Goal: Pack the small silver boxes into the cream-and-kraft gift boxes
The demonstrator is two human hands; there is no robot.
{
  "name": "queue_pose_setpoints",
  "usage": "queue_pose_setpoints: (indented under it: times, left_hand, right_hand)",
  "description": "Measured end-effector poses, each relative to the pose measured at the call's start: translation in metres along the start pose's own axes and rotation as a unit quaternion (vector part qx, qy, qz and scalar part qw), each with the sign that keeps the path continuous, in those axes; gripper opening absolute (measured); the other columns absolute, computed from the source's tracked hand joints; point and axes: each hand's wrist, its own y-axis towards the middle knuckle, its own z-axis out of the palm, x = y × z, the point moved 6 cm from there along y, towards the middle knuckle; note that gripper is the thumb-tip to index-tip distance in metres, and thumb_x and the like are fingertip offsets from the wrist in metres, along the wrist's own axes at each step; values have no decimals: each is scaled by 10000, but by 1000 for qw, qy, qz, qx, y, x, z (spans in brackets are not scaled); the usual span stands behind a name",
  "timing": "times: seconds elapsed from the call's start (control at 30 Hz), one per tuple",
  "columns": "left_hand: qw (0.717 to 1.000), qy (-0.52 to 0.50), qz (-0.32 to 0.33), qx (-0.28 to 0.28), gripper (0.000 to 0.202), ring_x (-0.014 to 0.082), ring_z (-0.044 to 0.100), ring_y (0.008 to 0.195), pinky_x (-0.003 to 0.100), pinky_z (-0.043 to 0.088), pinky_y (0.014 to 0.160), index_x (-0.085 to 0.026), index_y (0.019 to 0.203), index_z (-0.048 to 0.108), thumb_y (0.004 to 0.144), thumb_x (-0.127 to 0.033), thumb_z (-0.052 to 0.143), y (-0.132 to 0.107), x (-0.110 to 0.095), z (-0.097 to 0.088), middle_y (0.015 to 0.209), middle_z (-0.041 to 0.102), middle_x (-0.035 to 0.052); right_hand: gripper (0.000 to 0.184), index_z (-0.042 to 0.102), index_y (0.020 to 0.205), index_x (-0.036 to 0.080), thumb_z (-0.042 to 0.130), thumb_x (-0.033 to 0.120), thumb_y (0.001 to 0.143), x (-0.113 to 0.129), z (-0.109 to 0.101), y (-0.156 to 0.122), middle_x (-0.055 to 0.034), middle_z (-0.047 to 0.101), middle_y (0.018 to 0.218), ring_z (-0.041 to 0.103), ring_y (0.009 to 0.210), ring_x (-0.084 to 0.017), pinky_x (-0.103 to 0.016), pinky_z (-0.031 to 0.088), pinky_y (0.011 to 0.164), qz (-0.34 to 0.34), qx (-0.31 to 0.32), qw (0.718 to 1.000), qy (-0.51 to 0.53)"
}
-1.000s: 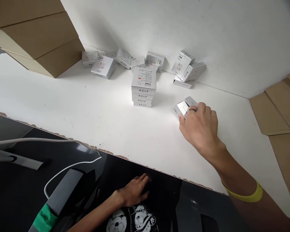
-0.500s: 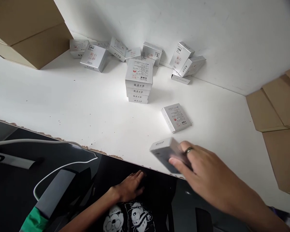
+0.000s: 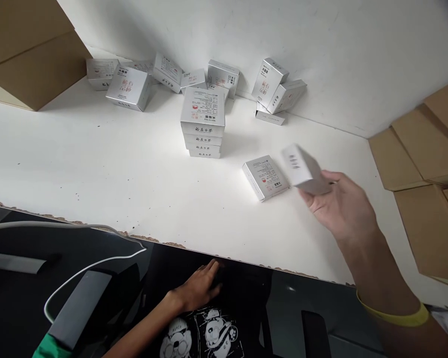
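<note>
Now the right hand [image 3: 341, 199] has a small silver box [image 3: 302, 169] clamped between its thumb and fingers. It grips the right end, and the box is held up off the table [image 3: 115, 164]. One white side with dark print faces left, but it is a bit blurry, so I can't really read it.

Just to the left, a flat box [image 3: 267, 176] lies on the table. Its top has lots of tiny print and a red mark. Near it, more to the left, is a stack [image 3: 202, 110] of four boxes. They sit one on top of the other, and the top one sticks out a little.

More silver boxes are by the wall [image 3: 321, 64]. On the right side, a tall box [image 3: 269, 82] and a tipped box [image 3: 289, 94] lean together over a low box [image 3: 271, 116]. On the left side, a loose row runs to a big brown carton [image 3: 33, 54]. A wide box [image 3: 128, 88] lies in front there, and a tilted box [image 3: 167, 72] sits next along. The silver boxes look shut, so what is in them is hidden.

Brown card [image 3: 418, 149] is at the right end of the table.

The left hand [image 3: 199, 286] rests low on black cloth, near the table's edge, with its thumb apart from its fingers. A white cord [image 3: 93, 226] runs past on the left.
</note>
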Motion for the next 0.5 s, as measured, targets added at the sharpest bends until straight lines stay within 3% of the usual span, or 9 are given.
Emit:
queue_pose_setpoints:
  times: [0.1, 0.13, 0.2, 0.27, 0.3, 0.4, 0.5]
  left_hand:
    - [1000, -1, -5, -6, 517, 341, 387, 1545, 539, 285, 1284, -200, 1479, 387, 1007, -384, 488, 0, 3, 0, 1649, 400, 169]
    - [1000, -1, -5, -7, 514, 347, 395, 1539, 541, 289, 1282, -195, 1471, 395, 1002, -382, 494, 0, 5, 0, 1641, 408, 172]
    - [1000, -1, -5, -8, 501, 351, 421, 1521, 538, 302, 1275, -192, 1453, 415, 998, -384, 497, 1, 8, 1, 1623, 428, 172]
    - [1000, -2, -2, -12, 491, 342, 441, 1507, 527, 316, 1270, -197, 1445, 422, 997, -384, 496, 2, 11, 1, 1609, 444, 165]
    - [1000, -2, 0, -14, 486, 337, 451, 1499, 526, 319, 1269, -200, 1444, 422, 999, -381, 492, 3, 11, 1, 1604, 451, 162]
    - [1000, -1, 8, -15, 517, 353, 418, 1522, 558, 305, 1271, -176, 1465, 409, 993, -368, 502, 4, 9, 2, 1628, 421, 189]
    - [1000, -5, 21, -9, 564, 375, 408, 1528, 576, 307, 1270, -152, 1486, 422, 965, -331, 542, 4, 6, 5, 1623, 437, 204]
  right_hand:
    - [424, 569, 796, 241, 564, 648, 914, -15, 14, -26, -84, 707, 982, 696, 864, -266, -400, 600, 631, 71, 117, 980, -142]
    - [494, 566, 758, 239, 569, 713, 896, -16, 12, -34, -73, 685, 863, 654, 722, -233, -379, 560, 567, 72, 113, 965, -224]
    - [537, 589, 771, 257, 607, 789, 835, -7, 2, -48, -52, 637, 738, 573, 584, -203, -367, 498, 505, 17, 34, 925, -378]
    - [499, 604, 908, 286, 659, 772, 806, 8, 7, -62, -57, 665, 803, 612, 628, -236, -401, 517, 532, -91, -44, 887, -451]
    - [479, 592, 1001, 293, 673, 731, 824, 13, 18, -70, -72, 688, 891, 655, 718, -264, -431, 555, 591, -152, -50, 873, -461]
    - [449, 506, 1240, 258, 633, 570, 943, 11, 71, -91, -144, 676, 1176, 669, 1062, -314, -511, 601, 883, -303, 20, 827, -473]
    - [606, 433, 1367, 153, 573, 591, 973, -6, 124, -99, -264, 575, 1352, 597, 1204, -377, -574, 563, 988, -349, 65, 783, -511]
